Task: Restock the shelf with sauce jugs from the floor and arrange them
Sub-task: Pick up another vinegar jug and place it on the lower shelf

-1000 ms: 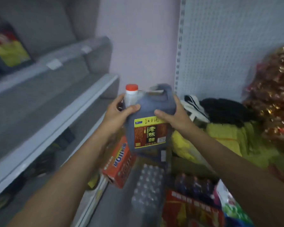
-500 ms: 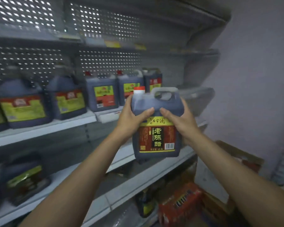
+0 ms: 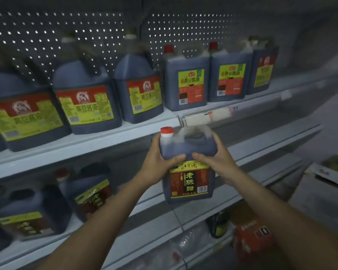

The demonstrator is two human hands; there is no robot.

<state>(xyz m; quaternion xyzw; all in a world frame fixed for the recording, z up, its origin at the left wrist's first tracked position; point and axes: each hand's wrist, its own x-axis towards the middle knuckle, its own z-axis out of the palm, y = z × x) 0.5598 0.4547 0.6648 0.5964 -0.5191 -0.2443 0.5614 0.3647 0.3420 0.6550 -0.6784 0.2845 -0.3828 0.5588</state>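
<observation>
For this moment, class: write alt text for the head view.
Both hands, left and right, grip a dark vinegar jug before a shelf lined with soy sauce jugs.

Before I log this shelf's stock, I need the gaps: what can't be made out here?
- Head view, jug: its sides are hidden under the left hand and right hand; its handle is blurred.
- Far-left jug: cut off by the left edge.
- Lower-shelf jugs: labels too dark and blurred to read.
- Price strip: print too small.
- Floor boxes: dim, print cut off.
</observation>
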